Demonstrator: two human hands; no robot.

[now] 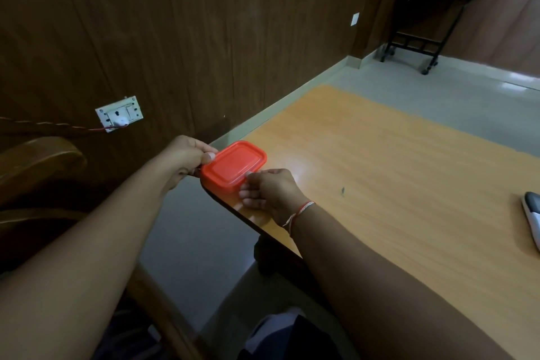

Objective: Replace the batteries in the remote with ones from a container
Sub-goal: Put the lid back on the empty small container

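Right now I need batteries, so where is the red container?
The red container sits lid-on at the table's near-left corner, held between the left hand and right hand.

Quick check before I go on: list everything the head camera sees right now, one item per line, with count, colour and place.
container: one, red, lid on, at the table's near-left corner, gripped from both sides
table: one, light wood top with dark edge, centre and right
remote: one, grey and white, on the table at the right frame edge, partly cut off
wall socket: one, white, on the brown wall at left, with a plug and a red twisted cord
chair: one, brown wood, lower left
small rolling table: one, dark, far right corner, a white item on top
wrist thread: one, red and white, on the right wrist
left hand: one, on the container's left end
right hand: one, on the container's near right side
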